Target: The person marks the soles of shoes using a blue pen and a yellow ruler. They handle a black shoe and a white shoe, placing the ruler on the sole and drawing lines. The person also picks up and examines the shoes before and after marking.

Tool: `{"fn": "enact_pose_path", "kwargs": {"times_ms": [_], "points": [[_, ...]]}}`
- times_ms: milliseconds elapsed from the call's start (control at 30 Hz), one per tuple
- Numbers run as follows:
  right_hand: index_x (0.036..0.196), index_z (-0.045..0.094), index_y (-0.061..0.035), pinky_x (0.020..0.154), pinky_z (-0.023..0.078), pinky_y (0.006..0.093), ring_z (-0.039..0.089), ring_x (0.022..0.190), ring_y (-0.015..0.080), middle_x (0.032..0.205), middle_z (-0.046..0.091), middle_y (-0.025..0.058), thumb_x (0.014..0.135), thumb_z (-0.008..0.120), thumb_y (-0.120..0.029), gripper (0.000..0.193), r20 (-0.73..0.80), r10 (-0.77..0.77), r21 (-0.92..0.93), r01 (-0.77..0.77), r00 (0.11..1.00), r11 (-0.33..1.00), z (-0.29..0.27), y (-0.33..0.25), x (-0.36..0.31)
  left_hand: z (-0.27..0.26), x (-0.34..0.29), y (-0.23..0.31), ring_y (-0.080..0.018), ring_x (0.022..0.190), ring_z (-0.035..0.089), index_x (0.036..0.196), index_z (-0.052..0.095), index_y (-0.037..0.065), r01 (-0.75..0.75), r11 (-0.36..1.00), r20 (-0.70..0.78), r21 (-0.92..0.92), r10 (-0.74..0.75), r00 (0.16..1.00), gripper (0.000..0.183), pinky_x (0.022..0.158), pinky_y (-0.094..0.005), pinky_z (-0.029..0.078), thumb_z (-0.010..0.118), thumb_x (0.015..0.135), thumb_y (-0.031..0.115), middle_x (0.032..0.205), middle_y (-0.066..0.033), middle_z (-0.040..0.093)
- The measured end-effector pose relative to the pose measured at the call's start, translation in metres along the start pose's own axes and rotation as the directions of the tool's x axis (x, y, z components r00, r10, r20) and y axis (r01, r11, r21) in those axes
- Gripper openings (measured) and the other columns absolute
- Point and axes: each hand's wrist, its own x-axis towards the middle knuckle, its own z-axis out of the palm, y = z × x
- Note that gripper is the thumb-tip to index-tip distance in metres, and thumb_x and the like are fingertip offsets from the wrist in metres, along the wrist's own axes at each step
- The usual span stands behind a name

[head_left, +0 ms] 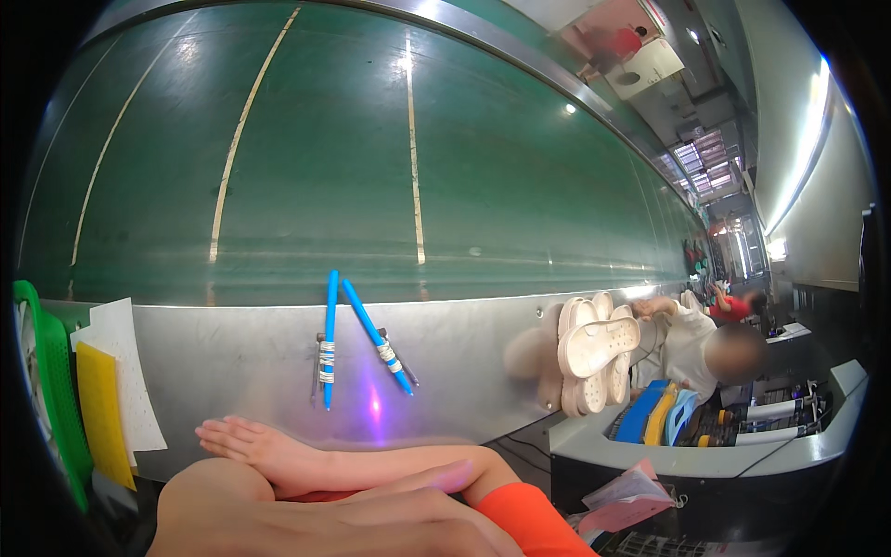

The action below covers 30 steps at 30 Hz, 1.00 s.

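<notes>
My right hand (269, 452) reaches leftward across my body from the orange sleeve. Its fingers are stretched out and slightly apart near the bench edge, with nothing in them. Closer to the camera, my left hand (408, 512) lies across in front of the right forearm. One of its digits is stretched out, and the lower frame edge cuts off part of the hand. Two blue pen-like sticks (329, 339) (376, 336) lie on the steel ledge (223, 362), apart from both hands. White bands wrap each one, with a thin grey metal rod alongside.
Beyond the ledge runs a green conveyor belt (316, 148) with pale cross lines. At left are a green basket (51, 399), a yellow card (104, 408) and white paper (135, 381). Cream clogs (599, 348) are stacked at right, near a co-worker in white (689, 348) and a grey bin (687, 457).
</notes>
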Motion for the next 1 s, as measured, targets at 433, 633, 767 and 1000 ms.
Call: {"fn": "enact_pose_path", "kwargs": {"times_ms": [433, 633, 767, 1000], "points": [[0.135, 0.03, 0.0055, 0.11, 0.018, 0.0429, 0.023, 0.135, 0.029, 0.142, 0.029, 0.0183, 0.075, 0.059, -0.032, 0.077, 0.01, 0.005, -0.037, -0.005, 1.0, 0.999, -0.002, -0.001, 0.001, 0.014, -0.003, 0.038, -0.0283, 0.106, 0.053, 0.083, 0.071, 0.014, 0.131, 0.968, -0.196, 0.215, -0.089, 0.977, 0.052, 0.099, -0.0502, 0.03, 0.042, 0.078, 0.057, 0.102, -0.0117, 0.06], [0.135, 0.029, 0.0053, 0.111, 0.017, 0.0424, 0.022, 0.136, 0.0279, 0.142, 0.028, 0.018, 0.073, 0.059, -0.031, 0.078, 0.02, 0.001, -0.035, 0.0, 1.0, 0.999, -0.003, 0.0, 0.0, 0.008, 0.003, 0.045, -0.0299, 0.106, 0.053, 0.085, 0.071, 0.013, 0.173, 0.948, -0.126, 0.268, -0.143, 0.982, 0.057, 0.099, -0.0541, 0.03, 0.044, 0.076, 0.063, 0.102, -0.0142, 0.061], [0.135, 0.029, 0.0057, 0.111, 0.017, 0.0422, 0.023, 0.136, 0.0275, 0.142, 0.028, 0.0182, 0.073, 0.059, -0.031, 0.078, 0.007, -0.013, -0.045, 0.013, 1.0, 0.999, -0.002, 0.001, 0.0, 0.011, 0.002, 0.028, -0.0314, 0.101, 0.056, 0.086, 0.069, 0.01, 0.025, 0.978, -0.159, 0.209, 0.009, 0.987, 0.052, 0.093, -0.0533, 0.035, 0.049, 0.078, 0.057, 0.102, -0.0175, 0.061], [0.135, 0.028, 0.0056, 0.111, 0.017, 0.0423, 0.023, 0.135, 0.0282, 0.142, 0.028, 0.0181, 0.074, 0.059, -0.031, 0.078, 0.016, 0.004, -0.037, -0.003, 1.0, 0.999, -0.002, 0.0, 0.0, 0.027, 0.009, 0.038, -0.0287, 0.088, 0.058, 0.088, 0.064, 0.006, 0.133, 0.985, -0.371, 0.107, -0.084, 0.925, 0.046, 0.089, -0.0488, 0.039, 0.053, 0.079, 0.051, 0.089, -0.0146, 0.058]]}}
